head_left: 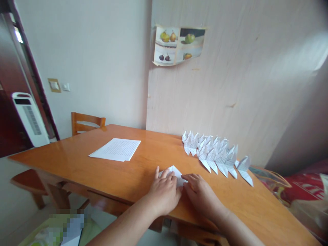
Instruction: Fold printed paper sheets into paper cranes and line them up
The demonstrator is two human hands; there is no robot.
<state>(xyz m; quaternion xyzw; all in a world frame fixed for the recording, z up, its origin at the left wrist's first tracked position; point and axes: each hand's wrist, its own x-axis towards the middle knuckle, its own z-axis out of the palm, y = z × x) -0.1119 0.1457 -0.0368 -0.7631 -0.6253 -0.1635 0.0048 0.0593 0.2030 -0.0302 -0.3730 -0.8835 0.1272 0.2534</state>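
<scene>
A partly folded sheet of white paper (173,168) lies near the table's front edge, mostly covered by my hands. My left hand (165,187) rests on it palm down, fingers spread over the paper and pressing it to the wood. At the paper's right edge, my right hand (198,191) has its thumb and forefinger closed on the fold. To the right, several folded paper pieces (217,153) with pointed tips stand in close rows. One folded piece (244,170) stands slightly apart at the right end of them.
A stack of printed sheets (118,149) lies on the left of the wooden table (77,160). A chair (88,121) stands behind the table, with a stool (29,184) at the left. Red bags (304,188) are beyond the right edge. The wall rises close behind.
</scene>
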